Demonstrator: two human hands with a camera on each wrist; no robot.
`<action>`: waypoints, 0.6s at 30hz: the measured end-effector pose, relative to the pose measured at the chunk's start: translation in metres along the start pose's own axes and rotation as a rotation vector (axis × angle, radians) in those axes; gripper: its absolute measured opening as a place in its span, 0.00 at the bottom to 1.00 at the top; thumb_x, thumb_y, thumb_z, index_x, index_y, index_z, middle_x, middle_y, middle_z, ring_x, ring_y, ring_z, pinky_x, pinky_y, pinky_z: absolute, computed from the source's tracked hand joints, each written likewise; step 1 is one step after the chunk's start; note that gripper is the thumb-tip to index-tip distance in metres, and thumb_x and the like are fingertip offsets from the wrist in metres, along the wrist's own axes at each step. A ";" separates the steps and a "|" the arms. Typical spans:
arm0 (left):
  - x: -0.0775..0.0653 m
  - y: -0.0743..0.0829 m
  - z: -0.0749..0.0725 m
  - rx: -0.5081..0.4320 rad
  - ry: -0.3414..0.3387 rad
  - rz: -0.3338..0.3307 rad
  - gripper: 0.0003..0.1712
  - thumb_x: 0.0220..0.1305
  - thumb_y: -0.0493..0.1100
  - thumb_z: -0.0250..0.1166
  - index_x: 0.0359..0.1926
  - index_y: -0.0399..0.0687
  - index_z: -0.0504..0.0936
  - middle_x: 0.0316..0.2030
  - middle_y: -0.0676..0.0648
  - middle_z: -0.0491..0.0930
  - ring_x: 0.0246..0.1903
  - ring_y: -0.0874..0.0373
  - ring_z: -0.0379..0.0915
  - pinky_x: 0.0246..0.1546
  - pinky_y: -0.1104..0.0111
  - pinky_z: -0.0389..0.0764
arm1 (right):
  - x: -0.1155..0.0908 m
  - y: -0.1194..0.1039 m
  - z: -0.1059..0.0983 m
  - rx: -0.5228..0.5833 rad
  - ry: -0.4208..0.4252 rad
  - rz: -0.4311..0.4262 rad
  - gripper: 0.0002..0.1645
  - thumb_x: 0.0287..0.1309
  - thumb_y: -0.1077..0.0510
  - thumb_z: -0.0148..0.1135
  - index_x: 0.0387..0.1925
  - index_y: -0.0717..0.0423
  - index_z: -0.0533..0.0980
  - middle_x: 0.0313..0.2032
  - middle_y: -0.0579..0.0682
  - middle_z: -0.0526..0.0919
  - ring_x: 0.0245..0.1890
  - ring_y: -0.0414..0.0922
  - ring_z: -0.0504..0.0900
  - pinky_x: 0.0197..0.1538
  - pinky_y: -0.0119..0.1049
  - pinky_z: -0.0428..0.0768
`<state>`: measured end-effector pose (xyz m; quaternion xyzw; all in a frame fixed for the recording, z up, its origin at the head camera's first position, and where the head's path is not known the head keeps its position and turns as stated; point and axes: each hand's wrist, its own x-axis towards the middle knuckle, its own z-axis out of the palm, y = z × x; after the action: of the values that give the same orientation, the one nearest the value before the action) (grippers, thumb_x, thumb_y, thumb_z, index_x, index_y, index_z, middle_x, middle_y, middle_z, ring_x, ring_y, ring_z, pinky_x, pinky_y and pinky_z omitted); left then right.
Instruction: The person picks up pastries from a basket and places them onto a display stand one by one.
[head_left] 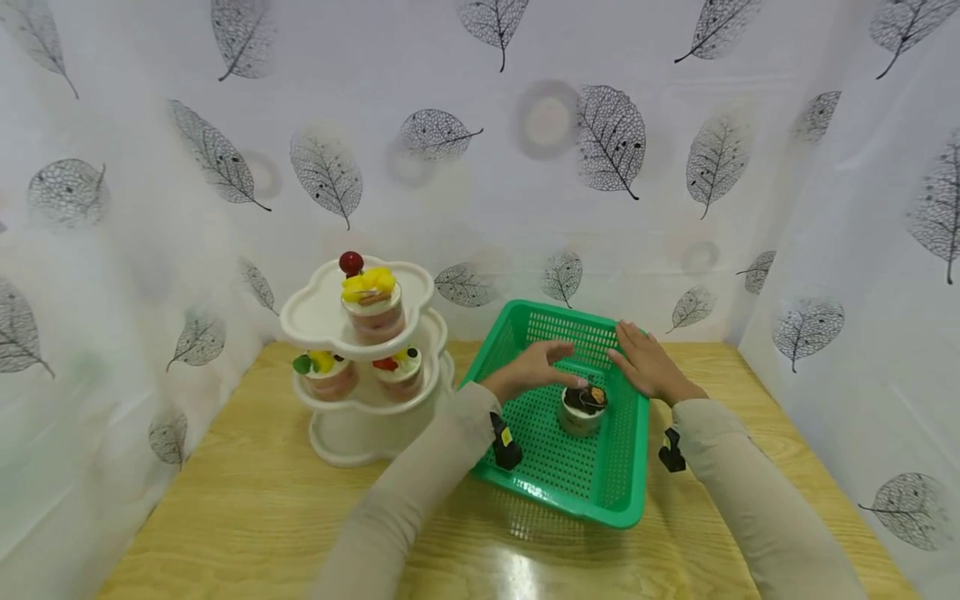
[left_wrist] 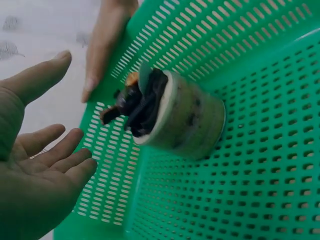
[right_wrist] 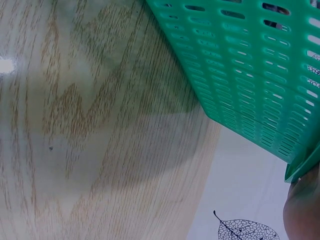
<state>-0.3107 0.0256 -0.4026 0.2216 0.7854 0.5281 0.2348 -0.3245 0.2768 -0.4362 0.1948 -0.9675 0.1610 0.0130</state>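
Observation:
My left hand (head_left: 534,368) reaches over the green plastic basket (head_left: 555,504), its thumb and fingers spread apart beside a dessert cup (head_left: 580,421). That cup stands inside the basket, topped with dark chocolate pieces and an orange-brown bit. In the left wrist view, a gap shows between the left fingers (left_wrist: 75,162) and the chocolate topping (left_wrist: 145,102). My right hand (head_left: 648,364) rests with straight fingers on the basket's far right rim. Only a small part of the right hand (right_wrist: 302,210) shows in the right wrist view, right at the rim.
Left of the basket stands a white tiered stand (head_left: 307,312) with scalloped trays. A fruit-topped dessert cup (head_left: 378,321) is on its top tier, and two more cups (head_left: 333,383) sit below. A leaf-patterned curtain (head_left: 480,208) surrounds the wooden table (head_left: 247,508).

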 end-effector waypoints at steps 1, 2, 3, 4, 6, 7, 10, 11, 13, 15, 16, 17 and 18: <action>0.002 -0.003 0.002 0.006 0.001 -0.013 0.45 0.57 0.44 0.71 0.72 0.45 0.59 0.69 0.46 0.62 0.70 0.50 0.54 0.67 0.57 0.63 | 0.000 0.000 0.000 -0.002 -0.003 0.001 0.39 0.76 0.46 0.34 0.72 0.72 0.43 0.72 0.70 0.42 0.72 0.66 0.39 0.71 0.61 0.37; 0.004 -0.005 0.004 0.010 -0.002 -0.026 0.46 0.56 0.43 0.72 0.72 0.45 0.59 0.70 0.46 0.61 0.70 0.50 0.53 0.68 0.56 0.63 | 0.000 0.000 0.000 -0.006 -0.006 0.003 0.39 0.76 0.46 0.33 0.72 0.72 0.43 0.72 0.70 0.42 0.72 0.65 0.39 0.71 0.61 0.37; 0.006 -0.008 0.006 0.014 -0.004 -0.041 0.47 0.55 0.43 0.72 0.72 0.45 0.59 0.70 0.46 0.61 0.70 0.50 0.53 0.68 0.56 0.62 | 0.000 0.000 -0.001 -0.006 -0.009 0.003 0.39 0.76 0.45 0.33 0.72 0.72 0.42 0.72 0.70 0.42 0.72 0.65 0.39 0.71 0.61 0.37; 0.008 -0.011 0.009 0.019 -0.004 -0.054 0.47 0.54 0.42 0.73 0.72 0.45 0.59 0.70 0.46 0.61 0.70 0.49 0.53 0.68 0.56 0.62 | 0.000 0.000 -0.001 -0.003 -0.009 0.006 0.40 0.76 0.45 0.33 0.72 0.72 0.42 0.72 0.70 0.42 0.72 0.65 0.39 0.71 0.61 0.36; 0.010 -0.016 0.014 0.018 -0.005 -0.075 0.48 0.54 0.41 0.73 0.72 0.45 0.58 0.70 0.46 0.61 0.70 0.48 0.53 0.67 0.55 0.63 | -0.001 0.000 -0.001 0.002 -0.004 0.008 0.40 0.75 0.45 0.33 0.71 0.72 0.43 0.72 0.70 0.42 0.72 0.66 0.39 0.71 0.62 0.37; 0.011 -0.019 0.017 0.013 -0.004 -0.083 0.48 0.54 0.41 0.73 0.72 0.44 0.58 0.70 0.45 0.61 0.70 0.48 0.53 0.67 0.55 0.63 | -0.001 -0.001 -0.001 0.001 -0.001 0.007 0.40 0.75 0.45 0.33 0.71 0.72 0.43 0.72 0.71 0.42 0.72 0.66 0.39 0.71 0.62 0.37; 0.012 -0.025 0.023 -0.016 -0.025 -0.105 0.50 0.53 0.39 0.74 0.73 0.43 0.55 0.70 0.44 0.59 0.70 0.47 0.52 0.68 0.55 0.61 | -0.001 -0.001 -0.001 0.003 0.005 0.004 0.39 0.75 0.46 0.34 0.71 0.72 0.43 0.72 0.71 0.42 0.72 0.66 0.40 0.71 0.62 0.37; 0.012 -0.027 0.024 -0.023 -0.039 -0.108 0.51 0.52 0.38 0.74 0.73 0.43 0.55 0.71 0.44 0.58 0.70 0.47 0.52 0.69 0.55 0.60 | -0.001 0.000 0.000 0.003 0.006 0.003 0.39 0.75 0.46 0.34 0.71 0.72 0.43 0.72 0.70 0.42 0.72 0.66 0.40 0.71 0.62 0.37; 0.012 -0.029 0.026 -0.019 -0.063 -0.113 0.51 0.51 0.37 0.74 0.73 0.42 0.55 0.70 0.44 0.58 0.69 0.48 0.54 0.69 0.55 0.60 | -0.001 -0.001 0.000 0.003 0.003 0.002 0.39 0.75 0.46 0.34 0.72 0.72 0.43 0.72 0.70 0.42 0.72 0.66 0.39 0.71 0.61 0.37; 0.013 -0.031 0.027 -0.002 -0.075 -0.120 0.51 0.50 0.36 0.75 0.72 0.43 0.57 0.70 0.43 0.60 0.68 0.48 0.56 0.69 0.55 0.60 | -0.001 -0.001 0.001 0.007 0.001 0.003 0.39 0.75 0.46 0.34 0.72 0.72 0.43 0.72 0.70 0.42 0.72 0.65 0.39 0.71 0.61 0.37; 0.013 -0.032 0.028 0.019 -0.073 -0.124 0.50 0.50 0.37 0.75 0.72 0.44 0.59 0.70 0.44 0.60 0.68 0.48 0.56 0.69 0.55 0.60 | -0.001 -0.001 0.001 0.006 0.004 0.003 0.39 0.75 0.46 0.34 0.72 0.72 0.43 0.72 0.70 0.42 0.72 0.66 0.39 0.71 0.61 0.37; 0.013 -0.033 0.028 0.035 -0.068 -0.130 0.50 0.49 0.37 0.75 0.71 0.45 0.60 0.69 0.44 0.61 0.67 0.48 0.57 0.68 0.55 0.60 | -0.001 -0.001 0.001 0.004 0.005 0.002 0.40 0.75 0.45 0.34 0.71 0.72 0.43 0.72 0.70 0.42 0.72 0.66 0.40 0.71 0.61 0.37; 0.013 -0.034 0.028 0.050 -0.060 -0.135 0.49 0.49 0.37 0.76 0.71 0.45 0.61 0.69 0.44 0.62 0.67 0.47 0.59 0.68 0.55 0.61 | 0.000 -0.001 0.001 0.002 0.006 0.000 0.40 0.75 0.45 0.33 0.71 0.72 0.44 0.72 0.71 0.43 0.72 0.66 0.40 0.71 0.61 0.37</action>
<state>-0.3077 0.0426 -0.4455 0.1894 0.8041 0.4845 0.2876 -0.3239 0.2757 -0.4369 0.1942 -0.9673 0.1624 0.0158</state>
